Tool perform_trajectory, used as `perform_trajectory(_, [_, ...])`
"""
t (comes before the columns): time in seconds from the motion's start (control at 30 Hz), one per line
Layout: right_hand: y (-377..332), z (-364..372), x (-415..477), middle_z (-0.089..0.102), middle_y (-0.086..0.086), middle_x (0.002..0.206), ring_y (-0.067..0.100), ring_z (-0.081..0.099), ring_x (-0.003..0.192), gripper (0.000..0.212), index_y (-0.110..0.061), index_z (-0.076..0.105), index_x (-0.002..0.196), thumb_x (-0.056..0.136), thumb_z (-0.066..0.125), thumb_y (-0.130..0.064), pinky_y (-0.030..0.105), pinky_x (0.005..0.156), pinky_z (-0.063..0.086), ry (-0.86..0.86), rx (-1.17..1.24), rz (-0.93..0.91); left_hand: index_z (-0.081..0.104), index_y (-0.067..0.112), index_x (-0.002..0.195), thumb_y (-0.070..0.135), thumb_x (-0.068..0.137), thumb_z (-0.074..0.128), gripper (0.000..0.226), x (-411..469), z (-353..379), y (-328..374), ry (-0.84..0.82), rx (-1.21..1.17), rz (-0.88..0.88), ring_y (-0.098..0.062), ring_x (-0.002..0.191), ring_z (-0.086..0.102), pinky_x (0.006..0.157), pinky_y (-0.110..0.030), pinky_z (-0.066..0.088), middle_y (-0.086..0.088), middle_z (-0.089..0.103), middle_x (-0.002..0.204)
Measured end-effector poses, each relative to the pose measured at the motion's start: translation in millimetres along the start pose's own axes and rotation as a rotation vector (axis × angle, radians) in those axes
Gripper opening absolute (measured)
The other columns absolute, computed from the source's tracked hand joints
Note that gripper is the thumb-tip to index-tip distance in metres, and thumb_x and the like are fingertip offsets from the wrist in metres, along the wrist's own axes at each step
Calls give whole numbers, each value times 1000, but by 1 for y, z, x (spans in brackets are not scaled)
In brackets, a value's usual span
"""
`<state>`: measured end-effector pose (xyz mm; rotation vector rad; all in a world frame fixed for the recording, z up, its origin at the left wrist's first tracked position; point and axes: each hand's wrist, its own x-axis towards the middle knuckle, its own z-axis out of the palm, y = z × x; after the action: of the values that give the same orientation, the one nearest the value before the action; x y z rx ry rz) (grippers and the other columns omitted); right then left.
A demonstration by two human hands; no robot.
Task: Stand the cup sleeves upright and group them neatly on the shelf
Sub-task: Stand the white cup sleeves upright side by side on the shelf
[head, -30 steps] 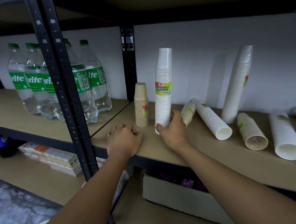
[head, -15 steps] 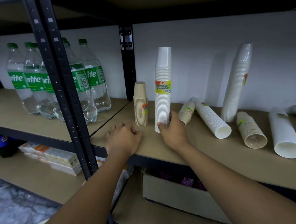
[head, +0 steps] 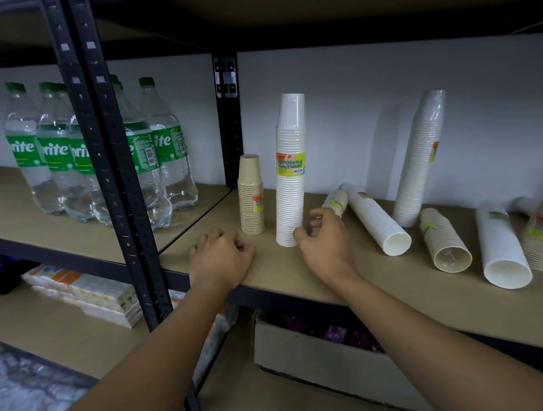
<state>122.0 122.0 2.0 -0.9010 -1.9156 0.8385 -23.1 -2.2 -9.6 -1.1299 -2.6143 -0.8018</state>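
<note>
Head view: the right hand (head: pixel 325 246), which gripped the foot of the tall white sleeve (head: pixel 291 185) half a second ago, has let go and hangs just beside it, fingers loosely curled on nothing. That sleeve now stands upright on the shelf (head: pixel 287 271) near the short brown sleeve (head: pixel 251 197), and I judge it placed. The left hand (head: pixel 221 256) remains a clenched fist at the shelf edge; outstanding are the small sleeve (head: pixel 336 201) lying behind the right hand, the long white sleeve (head: pixel 376 219) beside it, and the leaning sleeve (head: pixel 420 161) against the wall.
</note>
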Motion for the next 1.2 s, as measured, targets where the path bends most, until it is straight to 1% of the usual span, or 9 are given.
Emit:
perform_trajectory(0.1, [3, -19, 13, 63, 4, 111, 17, 59, 96, 33, -15, 59, 113, 84, 66, -29, 24, 79, 39, 85, -12, 40, 62, 27, 93, 43, 86, 52, 20, -4, 0, 6, 22, -54, 29, -26, 108, 49, 93, -41, 39, 0, 58, 111])
perform_trajectory(0.17, [4, -28, 26, 63, 8, 115, 20, 57, 93, 32, -13, 59, 114, 86, 64, -29, 23, 75, 36, 94, -12, 113, 64, 24, 92, 40, 87, 54, 19, -5, 1, 15, 47, -76, 52, -26, 107, 50, 91, -39, 40, 0, 59, 109])
perform_trajectory(0.27, [9, -33, 44, 59, 13, 125, 28, 59, 104, 40, -11, 57, 122, 88, 62, -32, 24, 77, 37, 77, -35, 218, 61, 21, 85, 36, 86, 56, 15, -3, 5, 30, 25, -172, 59, -25, 102, 52, 91, -42, 45, -1, 57, 103])
perform_trajectory(0.37, [16, -30, 56, 50, 17, 131, 35, 56, 112, 52, -9, 47, 130, 89, 59, -38, 34, 93, 46, 44, -85, 282, 54, 24, 77, 36, 84, 56, 15, 0, 14, 40, -37, -238, 47, -26, 93, 54, 87, -46, 49, -1, 53, 98])
perform_trajectory(0.5, [18, -21, 67, 47, 18, 135, 38, 56, 116, 72, -10, 34, 136, 84, 63, -51, 43, 99, 47, -3, -129, 366, 48, 25, 70, 37, 82, 51, 17, 1, 26, 40, 7, -182, 61, -24, 86, 51, 82, -46, 49, 0, 53, 87])
perform_trajectory(0.63, [19, -15, 70, 54, 17, 132, 37, 58, 115, 78, -13, 30, 136, 77, 64, -52, 43, 95, 50, -52, -180, 365, 50, 21, 71, 36, 83, 49, 19, 0, 26, 41, 28, -140, 67, -25, 87, 49, 83, -45, 46, -1, 54, 86])
perform_trajectory(0.73, [17, -17, 64, 56, 16, 132, 37, 58, 116, 70, -13, 32, 137, 81, 61, -44, 43, 95, 49, -31, -204, 341, 53, 19, 75, 35, 84, 50, 19, -3, 23, 44, 31, -128, 68, -24, 89, 48, 83, -43, 44, -2, 55, 88])
perform_trajectory(0.97, [11, -40, 24, 57, 18, 127, 41, 55, 115, 59, -13, 38, 132, 87, 56, -47, 48, 94, 48, 16, -253, 231, 52, 21, 69, 41, 77, 49, 21, -28, 18, 49, 33, -222, 93, -25, 82, 53, 76, -45, 50, -1, 56, 80])
perform_trajectory(1.2, [1, -95, -28, 53, 8, 131, 29, 53, 118, 56, -16, 42, 136, 86, 61, -32, 33, 88, 43, 65, -75, 109, 52, 21, 69, 32, 83, 57, 18, -68, 6, 77, 60, -207, 149, -23, 83, 54, 81, -42, 46, 0, 56, 84])
